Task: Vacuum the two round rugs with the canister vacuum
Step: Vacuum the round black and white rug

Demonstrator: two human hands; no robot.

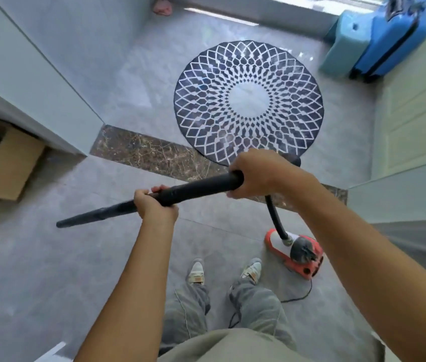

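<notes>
gripping the black wand (196, 189) crosswise, the left hand (154, 202) curls round its middle and the right hand (256, 176) wraps its hose end. the wand's tip points left, clear of the round rug (248, 103) ahead. the red canister vacuum (295, 252) sits on the grey floor (76, 257) near the right shoe (252, 270).

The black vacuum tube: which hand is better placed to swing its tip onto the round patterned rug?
Probably the left hand: it grips the black vacuum tube nearer the free tip, which points away from the round blue-and-white rug. The right hand holds the opposite end.
</notes>
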